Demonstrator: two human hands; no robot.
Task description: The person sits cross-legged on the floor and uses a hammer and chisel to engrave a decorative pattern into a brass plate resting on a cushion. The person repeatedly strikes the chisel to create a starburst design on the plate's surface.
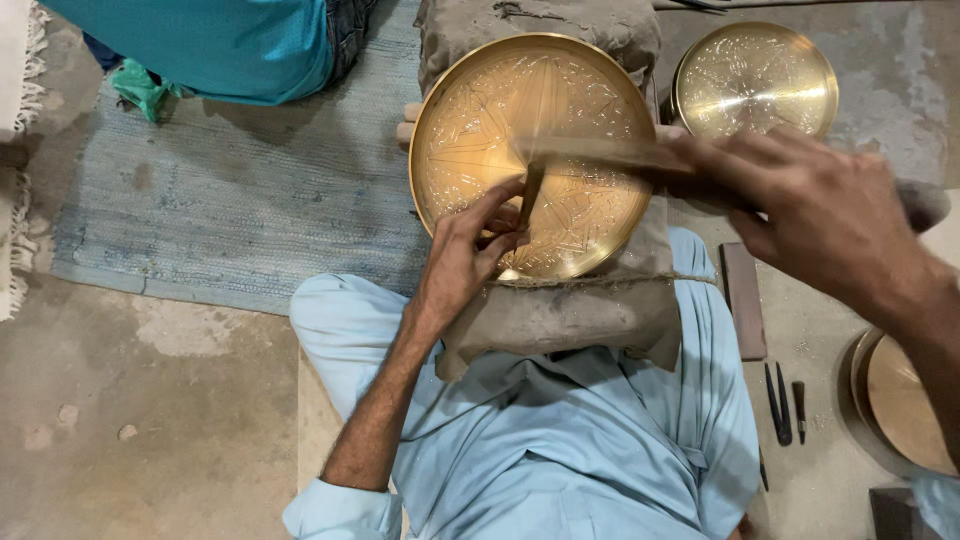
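A round brass plate [480, 110] with engraved patterns rests tilted on a grey padded block [560, 320] over my lap. My left hand [470, 250] pinches a thin dark chisel [531, 195] upright against the plate's lower middle. My right hand [810, 205] grips a hammer [600, 152], blurred with motion, its head over the top of the chisel. The hammer's head itself is too smeared to make out.
A second engraved brass plate [755, 75] lies on the floor at the upper right. More brass discs [905, 400] sit at the right edge, with small dark tools [785, 405] and a flat bar [745, 300] nearby. A blue rug [230, 200] and another person's teal shirt [210, 40] are upper left.
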